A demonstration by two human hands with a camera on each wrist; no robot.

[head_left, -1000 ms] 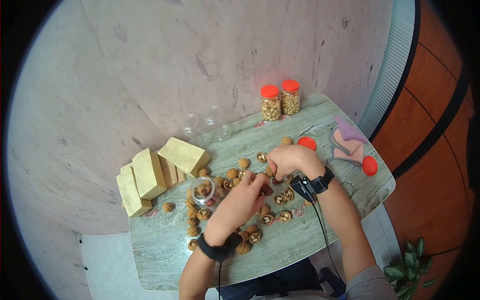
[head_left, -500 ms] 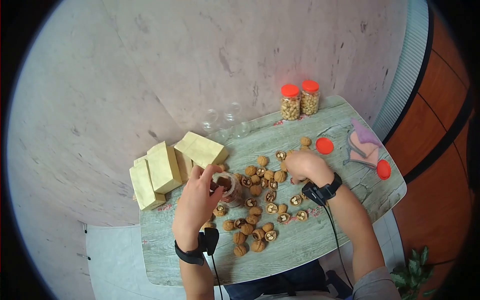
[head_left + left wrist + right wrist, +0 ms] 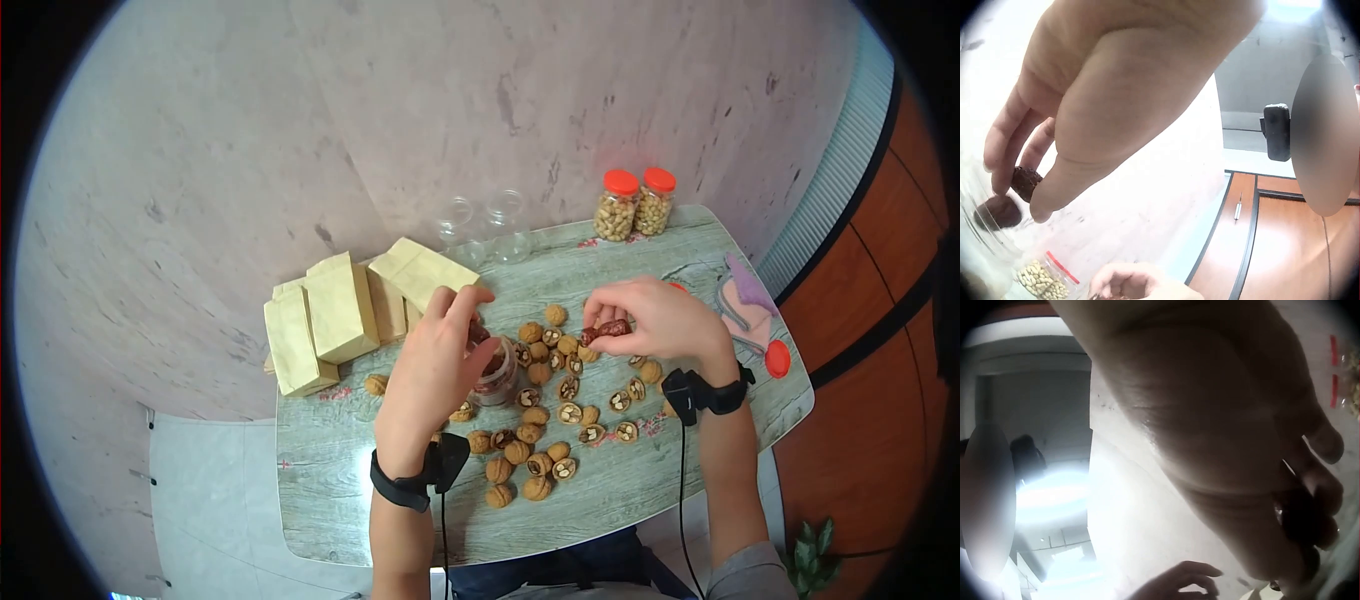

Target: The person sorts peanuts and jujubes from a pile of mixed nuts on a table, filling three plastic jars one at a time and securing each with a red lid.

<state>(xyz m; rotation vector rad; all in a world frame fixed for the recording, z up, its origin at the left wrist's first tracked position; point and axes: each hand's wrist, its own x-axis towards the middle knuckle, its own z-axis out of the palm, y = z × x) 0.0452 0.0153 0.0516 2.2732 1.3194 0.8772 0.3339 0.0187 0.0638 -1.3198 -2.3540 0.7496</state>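
Observation:
Over the mouth of a clear jar point(image 3: 497, 388) my left hand point(image 3: 428, 365) pinches a wrinkled red date point(image 3: 1025, 182) between thumb and fingers. A second dark date point(image 3: 997, 212) shows just below those fingertips, at the jar. The jar holds more dark red pieces. My right hand point(image 3: 655, 318), above the right part of the table, grips dark red dates point(image 3: 606, 331) in its curled fingers. Between and below the hands lie whole walnuts point(image 3: 537, 487) and cracked, opened walnuts point(image 3: 569, 413).
Pale yellow paper bags point(image 3: 340, 310) stand at the table's back left. Clear empty jars point(image 3: 508, 225) line the back edge, beside red-lidded jars of nuts point(image 3: 614, 215). To the right lie folded pink and purple cloths point(image 3: 745, 300) and a red lid point(image 3: 778, 358).
My left hand has gone left from the walnuts to the jar, with a date. The right hand has risen from among the walnuts, now with dates in its fingers. The head view has shifted.

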